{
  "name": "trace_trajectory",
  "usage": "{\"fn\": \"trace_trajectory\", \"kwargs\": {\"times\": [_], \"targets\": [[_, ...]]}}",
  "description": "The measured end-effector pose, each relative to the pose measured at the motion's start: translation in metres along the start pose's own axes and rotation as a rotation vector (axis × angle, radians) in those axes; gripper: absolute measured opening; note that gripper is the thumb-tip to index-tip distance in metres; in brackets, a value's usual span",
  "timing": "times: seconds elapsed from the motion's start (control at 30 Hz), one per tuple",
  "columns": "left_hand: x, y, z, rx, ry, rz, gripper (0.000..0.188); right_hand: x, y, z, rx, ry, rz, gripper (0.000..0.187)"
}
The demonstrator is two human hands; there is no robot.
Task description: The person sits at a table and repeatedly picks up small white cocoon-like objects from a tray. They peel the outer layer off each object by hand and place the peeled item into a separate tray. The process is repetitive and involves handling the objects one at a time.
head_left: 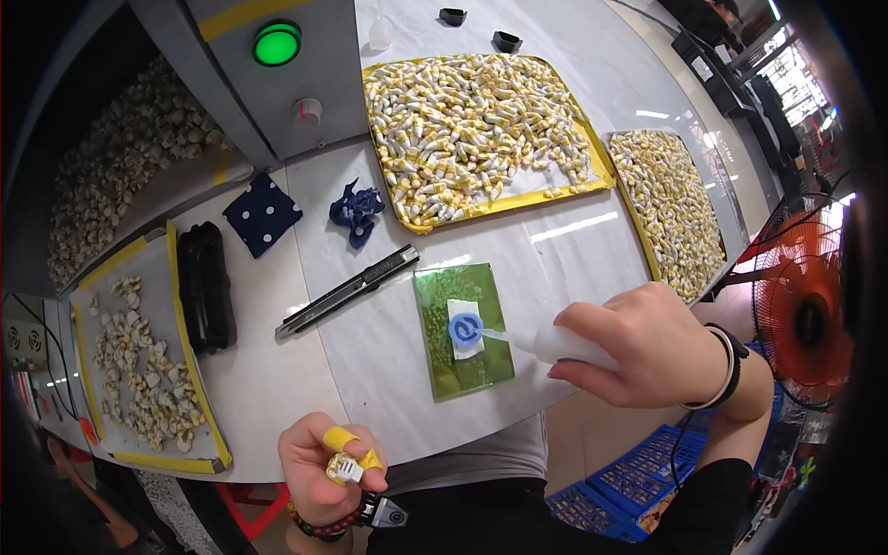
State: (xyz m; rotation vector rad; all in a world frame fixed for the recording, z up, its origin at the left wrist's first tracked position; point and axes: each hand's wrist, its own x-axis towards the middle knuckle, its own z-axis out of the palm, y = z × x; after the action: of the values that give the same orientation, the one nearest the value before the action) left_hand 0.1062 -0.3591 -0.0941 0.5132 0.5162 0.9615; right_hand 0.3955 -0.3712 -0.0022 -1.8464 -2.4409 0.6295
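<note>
Near the table's front edge, my left hand pinches a small white plastic part with slots in its face. Yellow wraps cover some of its fingertips. My right hand is closed around a white squeeze bottle, tilted with its thin nozzle pointing left. The nozzle tip meets a round blue patch with a darker swirl on it. That patch lies on a white piece on a green glass plate. What fills the bottle cannot be made out.
A black utility knife lies left of the plate, with dark blue cloths behind it. Yellow-edged trays of small white-and-yellow parts stand far and right. A black tray and a grey machine are left; an orange fan is right.
</note>
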Motion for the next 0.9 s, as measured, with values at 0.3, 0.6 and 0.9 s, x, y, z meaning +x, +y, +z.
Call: {"fn": "trace_trajectory", "kwargs": {"times": [0.3, 0.6, 0.9], "targets": [[0.004, -0.002, 0.005, 0.136, 0.062, -0.007, 0.051, 0.001, 0.003, -0.004, 0.002, -0.068, 0.071, 0.027], [0.008, -0.007, 0.003, -0.054, -0.09, -0.021, 0.042, 0.0, 0.013, 0.003, 0.12, -0.051, 0.083, 0.026], [0.004, -0.023, -0.008, 0.039, 0.021, -0.03, 0.044, 0.012, 0.06, 0.001, 0.731, 0.372, 0.142, 0.027]]}}
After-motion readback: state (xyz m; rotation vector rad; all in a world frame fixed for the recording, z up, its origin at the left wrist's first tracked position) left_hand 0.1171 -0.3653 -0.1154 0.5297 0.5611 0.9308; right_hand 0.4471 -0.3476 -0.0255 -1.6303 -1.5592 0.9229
